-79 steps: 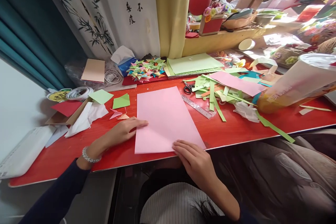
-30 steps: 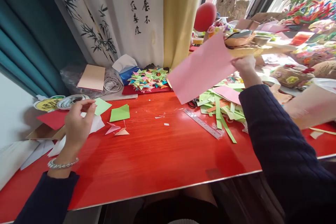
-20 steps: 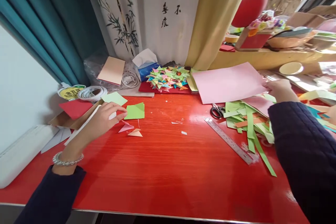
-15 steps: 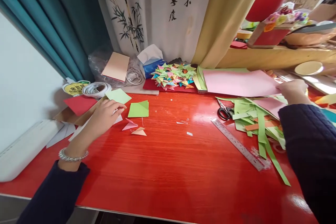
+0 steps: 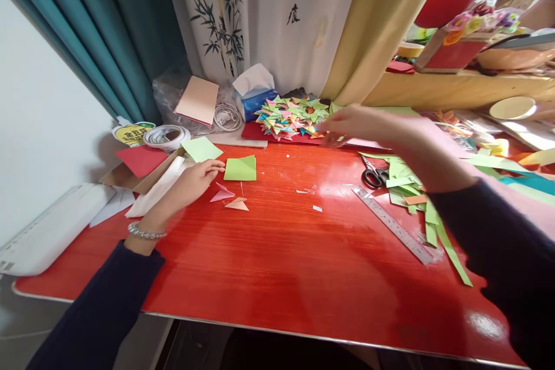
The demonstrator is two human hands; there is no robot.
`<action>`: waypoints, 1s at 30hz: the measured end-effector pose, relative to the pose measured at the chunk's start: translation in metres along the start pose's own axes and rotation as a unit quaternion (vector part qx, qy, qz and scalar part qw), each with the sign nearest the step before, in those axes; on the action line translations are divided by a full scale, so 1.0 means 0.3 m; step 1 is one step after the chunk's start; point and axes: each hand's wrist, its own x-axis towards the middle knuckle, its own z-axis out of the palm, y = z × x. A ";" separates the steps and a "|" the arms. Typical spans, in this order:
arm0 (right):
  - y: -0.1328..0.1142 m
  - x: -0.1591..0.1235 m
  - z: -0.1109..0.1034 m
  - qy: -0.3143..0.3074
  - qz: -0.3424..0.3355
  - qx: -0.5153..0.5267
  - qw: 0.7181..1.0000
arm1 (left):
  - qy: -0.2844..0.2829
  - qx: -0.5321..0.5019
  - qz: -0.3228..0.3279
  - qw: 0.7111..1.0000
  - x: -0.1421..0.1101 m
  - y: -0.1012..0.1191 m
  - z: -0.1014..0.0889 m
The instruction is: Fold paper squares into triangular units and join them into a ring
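Note:
My left hand [image 5: 193, 182] hovers low over the table, fingers loosely stretched out. Its fingertips are at the left edge of a small stack of green paper squares [image 5: 240, 169]; whether they touch it I cannot tell. A pink folded paper piece [image 5: 222, 192] and an orange folded paper piece [image 5: 238, 204] lie just in front of that stack. Blurred by motion, my right hand [image 5: 353, 126] reaches left with fingers extended and nothing visible in them. Beyond its fingertips is a pile of folded paper stars [image 5: 290, 118]. Pink paper [image 5: 437, 134] lies partly hidden behind my right forearm.
Scissors [image 5: 373, 176], a metal ruler [image 5: 392, 226] and green paper strips [image 5: 448, 251] lie at the right. A tape roll [image 5: 166, 137], red paper [image 5: 141, 160] and pale green paper [image 5: 202, 149] are at the left. A tissue pack [image 5: 258, 104] stands at the back.
My right hand has let go of the pink sheet and swung left toward the paper stars. The pink paper lies farther right. My left hand has moved right to the green squares.

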 end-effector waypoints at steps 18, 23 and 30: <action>-0.099 0.109 0.601 -0.088 -0.278 -0.220 0.931 | 0.096 0.370 0.033 0.923 0.080 -0.131 -0.037; -0.073 0.105 0.609 -0.071 -0.262 -0.189 0.944 | 0.122 0.355 0.014 0.927 0.082 -0.118 -0.043; -0.051 0.113 0.589 -0.086 -0.178 0.092 0.976 | 0.172 0.271 0.056 0.945 0.075 -0.114 -0.073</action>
